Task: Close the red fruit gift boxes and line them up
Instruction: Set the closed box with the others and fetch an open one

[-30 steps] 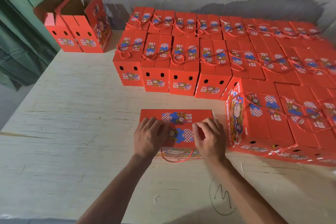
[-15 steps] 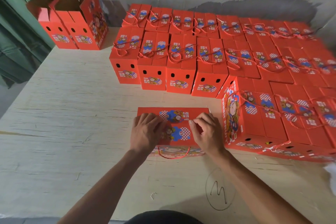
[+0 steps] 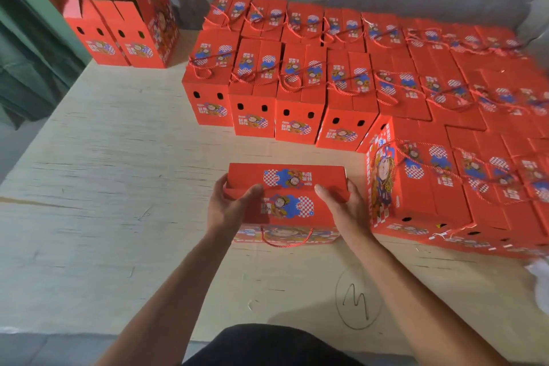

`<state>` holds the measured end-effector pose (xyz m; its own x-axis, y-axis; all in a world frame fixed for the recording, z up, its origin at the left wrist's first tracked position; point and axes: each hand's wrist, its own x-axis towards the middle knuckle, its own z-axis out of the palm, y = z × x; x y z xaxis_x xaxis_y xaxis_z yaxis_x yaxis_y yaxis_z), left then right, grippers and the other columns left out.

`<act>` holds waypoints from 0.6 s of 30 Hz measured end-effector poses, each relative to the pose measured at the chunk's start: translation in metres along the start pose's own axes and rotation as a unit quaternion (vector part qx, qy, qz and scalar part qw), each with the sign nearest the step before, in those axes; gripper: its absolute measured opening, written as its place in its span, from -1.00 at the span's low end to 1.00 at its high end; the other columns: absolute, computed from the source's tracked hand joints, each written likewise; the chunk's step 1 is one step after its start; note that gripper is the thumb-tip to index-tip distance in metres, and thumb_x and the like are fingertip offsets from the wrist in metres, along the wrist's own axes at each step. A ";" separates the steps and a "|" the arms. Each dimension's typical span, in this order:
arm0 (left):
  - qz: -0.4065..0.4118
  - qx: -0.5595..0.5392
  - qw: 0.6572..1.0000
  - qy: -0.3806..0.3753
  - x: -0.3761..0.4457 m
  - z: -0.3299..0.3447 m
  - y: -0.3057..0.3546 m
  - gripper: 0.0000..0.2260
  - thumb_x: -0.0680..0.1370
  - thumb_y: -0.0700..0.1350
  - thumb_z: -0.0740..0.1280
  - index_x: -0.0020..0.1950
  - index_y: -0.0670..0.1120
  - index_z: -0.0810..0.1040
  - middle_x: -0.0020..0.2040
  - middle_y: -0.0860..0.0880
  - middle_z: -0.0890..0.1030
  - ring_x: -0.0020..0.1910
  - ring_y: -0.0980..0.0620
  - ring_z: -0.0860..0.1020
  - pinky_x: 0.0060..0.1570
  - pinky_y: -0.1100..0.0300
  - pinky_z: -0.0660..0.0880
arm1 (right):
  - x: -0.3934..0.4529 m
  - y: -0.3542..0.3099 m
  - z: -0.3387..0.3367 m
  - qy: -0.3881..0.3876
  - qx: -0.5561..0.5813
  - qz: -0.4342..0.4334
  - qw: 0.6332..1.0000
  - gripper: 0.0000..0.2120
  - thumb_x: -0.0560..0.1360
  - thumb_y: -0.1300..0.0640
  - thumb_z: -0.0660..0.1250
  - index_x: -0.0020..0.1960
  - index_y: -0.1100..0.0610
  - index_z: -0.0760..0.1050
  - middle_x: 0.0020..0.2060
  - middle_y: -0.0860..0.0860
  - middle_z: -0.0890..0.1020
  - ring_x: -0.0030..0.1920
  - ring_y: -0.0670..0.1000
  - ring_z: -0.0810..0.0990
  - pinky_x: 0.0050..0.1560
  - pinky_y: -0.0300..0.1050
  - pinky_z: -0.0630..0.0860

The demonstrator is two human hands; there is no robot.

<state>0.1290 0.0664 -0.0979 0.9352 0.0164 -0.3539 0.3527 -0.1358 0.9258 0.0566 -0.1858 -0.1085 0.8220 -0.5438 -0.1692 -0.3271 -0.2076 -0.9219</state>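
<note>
Red box (image 3: 285, 196) sits at frame centre on the desk (image 3: 104, 187), top flaps folded over, cord handle (image 3: 286, 239) hanging on its near face. Left hand (image 3: 230, 206) grips its left end, right hand (image 3: 344, 208) its right end, thumbs on top. Closed boxes (image 3: 356, 74) in rows fill the upper right; two open boxes (image 3: 118, 30) stand at upper left.

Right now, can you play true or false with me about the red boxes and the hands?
1. Both hands, left hand and right hand, hold the same red box. True.
2. That box stands in a row with the others. False: it sits apart, in front of them.
3. The two boxes at the far left are open on top. True.
4. The table is blue. False: it is pale wood.
</note>
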 end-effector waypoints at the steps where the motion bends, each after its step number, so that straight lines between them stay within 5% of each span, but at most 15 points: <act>1: -0.007 -0.018 1.000 -0.002 0.002 0.000 0.001 -0.06 0.15 0.32 0.64 0.43 0.02 0.44 0.16 0.02 0.69 0.06 0.02 0.71 0.11 -0.08 0.66 | 0.001 -0.001 0.000 0.001 0.001 0.002 1.000 -0.44 0.31 -0.41 0.51 0.18 -0.14 0.57 -0.09 -0.29 0.71 -0.14 -0.27 0.68 -0.26 -0.43 0.52; 6: -0.005 0.060 0.998 0.018 0.002 0.006 0.002 -0.17 0.20 0.34 0.58 0.38 0.13 0.38 0.18 0.04 0.68 0.09 -0.06 0.69 0.11 -0.14 0.64 | -0.001 0.000 0.005 0.025 -0.045 -0.006 0.999 -0.44 0.35 -0.39 0.51 0.22 -0.16 0.48 -0.14 -0.49 0.62 -0.18 -0.41 0.61 -0.32 -0.51 0.45; 13: 0.035 0.115 0.991 0.050 -0.001 0.007 -0.005 -0.16 0.24 0.49 0.50 0.41 0.21 0.35 0.18 0.15 0.65 0.10 0.05 0.68 0.08 -0.07 0.66 | -0.001 0.001 0.003 0.026 -0.078 -0.010 0.997 -0.50 0.56 -0.32 0.33 0.39 -0.08 0.44 -0.08 -0.25 0.65 -0.19 -0.28 0.64 -0.35 -0.49 0.45; 18: 0.062 0.116 0.986 0.098 -0.001 0.011 -0.012 -0.50 0.38 0.41 0.48 0.20 0.19 0.59 -0.11 0.29 0.69 -0.13 0.26 0.67 -0.09 0.05 0.67 | 0.000 0.010 0.001 0.024 -0.100 -0.004 0.995 -0.62 0.70 -0.12 0.17 0.42 0.04 0.45 -0.12 -0.22 0.60 -0.25 -0.32 0.60 -0.38 -0.48 0.43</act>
<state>0.1233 0.0576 -0.1104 0.9670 0.1738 -0.1864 0.2397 -0.3710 0.8972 0.0538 -0.1876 -0.1183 0.8033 -0.5784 -0.1418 -0.4109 -0.3660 -0.8350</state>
